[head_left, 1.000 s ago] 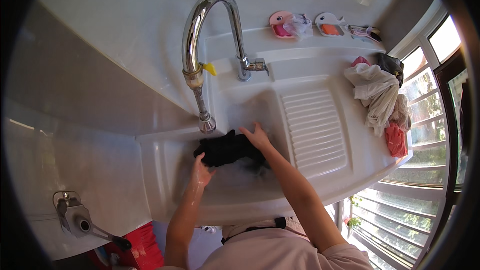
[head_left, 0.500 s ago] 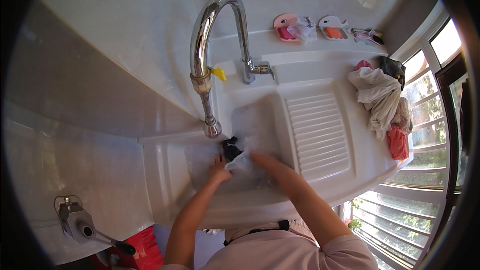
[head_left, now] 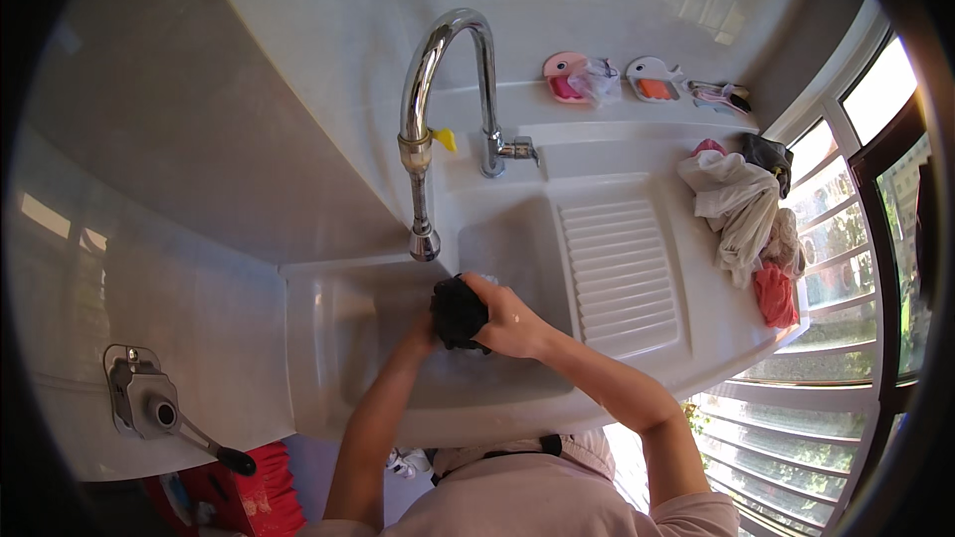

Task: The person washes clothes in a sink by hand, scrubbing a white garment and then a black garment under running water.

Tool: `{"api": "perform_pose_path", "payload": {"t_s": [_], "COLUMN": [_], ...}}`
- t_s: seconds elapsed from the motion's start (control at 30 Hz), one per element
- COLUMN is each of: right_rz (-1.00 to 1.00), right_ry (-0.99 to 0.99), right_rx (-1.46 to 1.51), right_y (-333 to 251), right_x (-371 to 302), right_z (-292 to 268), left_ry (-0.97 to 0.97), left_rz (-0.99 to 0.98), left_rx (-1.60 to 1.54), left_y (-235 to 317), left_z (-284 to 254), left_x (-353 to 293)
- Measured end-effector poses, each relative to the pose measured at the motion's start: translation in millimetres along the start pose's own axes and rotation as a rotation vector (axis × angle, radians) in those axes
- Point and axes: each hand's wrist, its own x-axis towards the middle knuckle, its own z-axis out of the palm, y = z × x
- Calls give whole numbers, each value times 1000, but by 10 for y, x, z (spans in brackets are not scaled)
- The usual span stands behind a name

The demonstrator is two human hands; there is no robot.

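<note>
A bunched black cloth [head_left: 458, 312] is held between my two hands above the sink basin [head_left: 348, 378]. My right hand [head_left: 509, 320] wraps round its right side, the thumb over the top. On its left side is my left hand [head_left: 422, 336], with most of its fingers hidden behind the cloth. Cloudy water lies in the basin below. Just above and left of my hands hangs the spout of the chrome tap [head_left: 425, 242]; no stream shows from it.
Right of the basin is a ribbed washboard [head_left: 619, 268]. Piled clothes [head_left: 736, 204] lie on the right ledge, a red cloth [head_left: 776, 295] at their near end. Along the back ledge stand a pink soap dish [head_left: 565, 80] and a white soap dish [head_left: 653, 78]. A lever handle [head_left: 209, 446] juts out at left.
The black cloth has come up out of the water, bunched between both hands. My right hand has moved left and up onto it. The whole view has shifted slightly.
</note>
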Motion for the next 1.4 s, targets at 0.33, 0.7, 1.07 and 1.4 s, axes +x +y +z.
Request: {"api": "perform_pose_path", "payload": {"t_s": [0.33,0.7,1.07,1.4], "right_rz": [-97,413,530,317], "right_ry": [229,736,500,92], "right_rx": [866,-543,-679,-414], "right_y": [-273,2270,3172,1301], "right_x": [39,643,619,34], "right_z": [-183,-246,149,655], "left_ry": [-405,188,681,-66], "left_rz": [224,-233,-176,113], "left_rx": [-431,-323,-70,-671], "left_y": [656,112,-613,-145], "left_z": [781,-52,-294,353], "left_x": [-345,-16,349,59]}}
